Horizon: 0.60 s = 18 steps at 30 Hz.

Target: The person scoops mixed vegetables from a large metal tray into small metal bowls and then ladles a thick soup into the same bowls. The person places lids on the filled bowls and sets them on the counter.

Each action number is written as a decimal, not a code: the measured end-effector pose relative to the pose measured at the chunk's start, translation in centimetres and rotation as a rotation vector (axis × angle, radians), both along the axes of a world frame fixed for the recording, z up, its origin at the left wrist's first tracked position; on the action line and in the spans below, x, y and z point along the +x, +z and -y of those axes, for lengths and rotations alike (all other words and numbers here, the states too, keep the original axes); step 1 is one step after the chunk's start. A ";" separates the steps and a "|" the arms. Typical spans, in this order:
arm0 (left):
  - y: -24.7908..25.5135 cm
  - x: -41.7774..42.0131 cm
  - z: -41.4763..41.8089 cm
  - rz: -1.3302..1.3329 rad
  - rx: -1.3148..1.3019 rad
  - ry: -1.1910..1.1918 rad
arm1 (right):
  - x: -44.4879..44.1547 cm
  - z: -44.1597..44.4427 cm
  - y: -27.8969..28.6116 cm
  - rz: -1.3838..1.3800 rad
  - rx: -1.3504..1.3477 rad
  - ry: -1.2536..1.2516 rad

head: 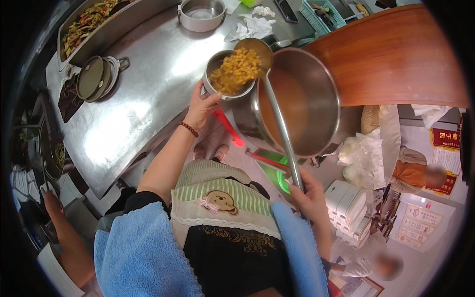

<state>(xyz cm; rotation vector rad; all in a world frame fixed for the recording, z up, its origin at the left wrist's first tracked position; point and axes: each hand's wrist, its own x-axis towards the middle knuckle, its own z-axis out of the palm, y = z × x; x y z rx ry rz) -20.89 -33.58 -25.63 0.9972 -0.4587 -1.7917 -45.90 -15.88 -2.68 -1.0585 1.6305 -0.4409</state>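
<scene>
My left hand (202, 104) grips the near rim of a round metal food container (212, 61), holding it beside a big stainless steel stockpot (330, 85). In my right hand (308, 193) is the long metal handle of a ladle (276, 107). Its bowl (259, 46) tips over the container's right side. Yellow corn-like kernels (237, 70), blurred by motion, pour from the ladle into the container. Orange-brown liquid (285, 107) lies in the stockpot, below its rim.
On the steel table (148, 74) are a deep tray of cooked vegetables (89, 28), stacked green lids (91, 78), another round container (202, 16) and crumpled tissues (252, 28). Stacked lunch boxes (347, 208) stand at right. A co-worker's arm (63, 230) shows at left; two people are at far right.
</scene>
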 end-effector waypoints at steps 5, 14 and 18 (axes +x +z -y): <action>-0.8 0.1 -0.1 -0.005 -0.012 0.004 | 0.2 -1.1 -1.1 -0.499 -0.180 0.207; 0.1 -0.5 0.0 -0.011 -0.011 0.044 | -4.1 -0.8 -2.7 -0.273 -0.084 -0.275; -0.3 -0.6 0.2 0.022 0.001 0.061 | -7.7 3.5 -8.1 -0.469 -0.161 -0.083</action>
